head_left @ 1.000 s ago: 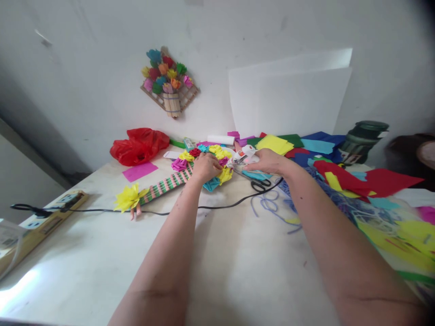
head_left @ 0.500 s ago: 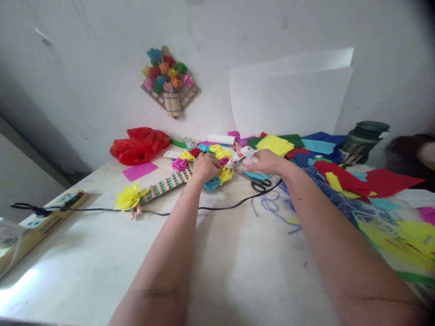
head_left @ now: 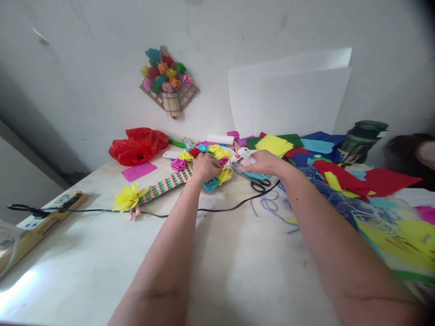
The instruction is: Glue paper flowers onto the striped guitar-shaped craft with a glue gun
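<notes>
My left hand (head_left: 206, 167) lies over a flower craft with its fingers curled down onto it, and the fingertips are partly hidden. Round the hand show ruffled paper flowers (head_left: 179, 164) in pink, yellow, red and blue. A green and pink woven strip (head_left: 163, 189) runs from the flowers to a yellow paper flower (head_left: 128, 198) at the left. My right hand (head_left: 265, 161) grips a white hot glue gun (head_left: 244, 156), its nozzle close to the flowers' right side. Black-handled scissors (head_left: 260, 185) lie just below that hand.
A black cord (head_left: 224, 209) crosses the table to a power strip (head_left: 50, 224). Blue yarn (head_left: 326, 194) and coloured paper sheets (head_left: 273, 145) lie at the right. A red plastic bag (head_left: 139, 146) sits back left, a dark green flask (head_left: 362, 142) back right.
My hands hold almost the same places, with the glue gun still at the flowers' right side. The whole view has shifted very slightly.
</notes>
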`<state>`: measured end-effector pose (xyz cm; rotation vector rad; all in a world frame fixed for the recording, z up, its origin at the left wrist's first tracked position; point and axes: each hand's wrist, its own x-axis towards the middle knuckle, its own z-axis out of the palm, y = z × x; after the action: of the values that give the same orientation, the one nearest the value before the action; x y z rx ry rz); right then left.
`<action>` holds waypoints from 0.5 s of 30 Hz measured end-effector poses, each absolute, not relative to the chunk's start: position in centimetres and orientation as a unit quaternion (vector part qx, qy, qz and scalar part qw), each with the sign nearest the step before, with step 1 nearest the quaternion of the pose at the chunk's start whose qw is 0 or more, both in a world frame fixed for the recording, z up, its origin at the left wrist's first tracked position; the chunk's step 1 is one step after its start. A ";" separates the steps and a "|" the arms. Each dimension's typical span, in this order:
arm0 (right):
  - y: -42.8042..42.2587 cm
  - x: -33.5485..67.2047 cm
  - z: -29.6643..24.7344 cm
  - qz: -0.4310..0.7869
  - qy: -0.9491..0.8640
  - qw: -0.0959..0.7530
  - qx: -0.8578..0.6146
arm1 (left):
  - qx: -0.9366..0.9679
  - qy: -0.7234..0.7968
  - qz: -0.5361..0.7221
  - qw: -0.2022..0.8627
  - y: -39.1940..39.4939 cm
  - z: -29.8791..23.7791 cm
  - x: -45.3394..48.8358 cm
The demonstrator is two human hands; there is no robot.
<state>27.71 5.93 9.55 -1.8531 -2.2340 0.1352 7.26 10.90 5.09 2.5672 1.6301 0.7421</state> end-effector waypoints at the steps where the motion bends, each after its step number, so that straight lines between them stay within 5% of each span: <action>1: 6.1 27.7 9.4 0.042 -0.765 0.119 -0.631 | 0.820 0.521 0.238 0.007 10.9 5.1 7.3; 15: 6.0 27.6 9.4 -0.003 -0.774 0.105 -0.624 | 0.822 0.518 0.237 0.009 10.7 5.2 7.3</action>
<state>27.64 6.01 9.38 -1.8388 -2.2822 -0.0080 7.35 10.73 5.22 2.5686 1.6173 0.7399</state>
